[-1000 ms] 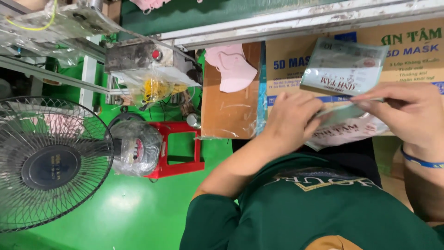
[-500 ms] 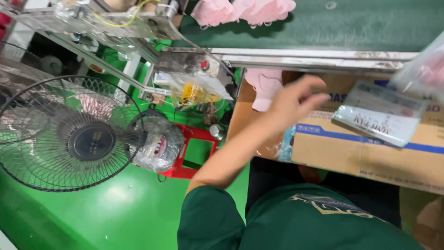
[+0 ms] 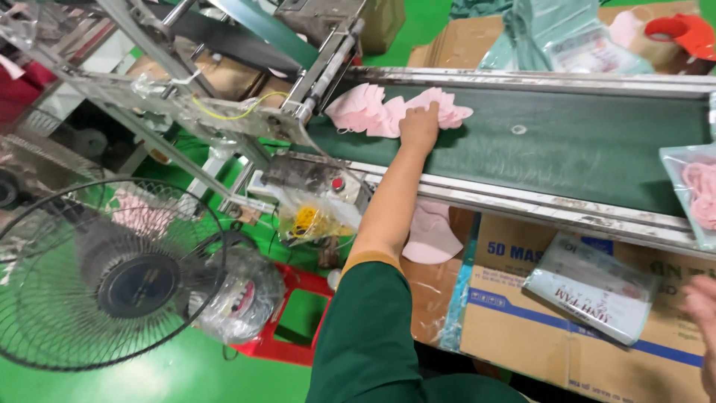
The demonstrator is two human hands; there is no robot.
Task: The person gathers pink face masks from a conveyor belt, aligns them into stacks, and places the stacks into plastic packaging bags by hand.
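Head view: the left hand [image 3: 419, 127] lies flat on the pink masks [image 3: 380, 112] at twelve o'clock on the green conveyor belt [image 3: 582, 149], grip apart, nothing clamped. The right hand [image 3: 701, 313], at four o'clock beside a flat packet [image 3: 589, 287], is cropped; grip unclear. Loosely pressed masks could slide off the belt's edge.

Soft pink cloth masks [image 3: 373, 112] on matt green belt [image 3: 567, 145], scuffed metal rail [image 3: 537, 205], glossy plastic packet [image 3: 593, 287], cardboard box [image 3: 522, 321].
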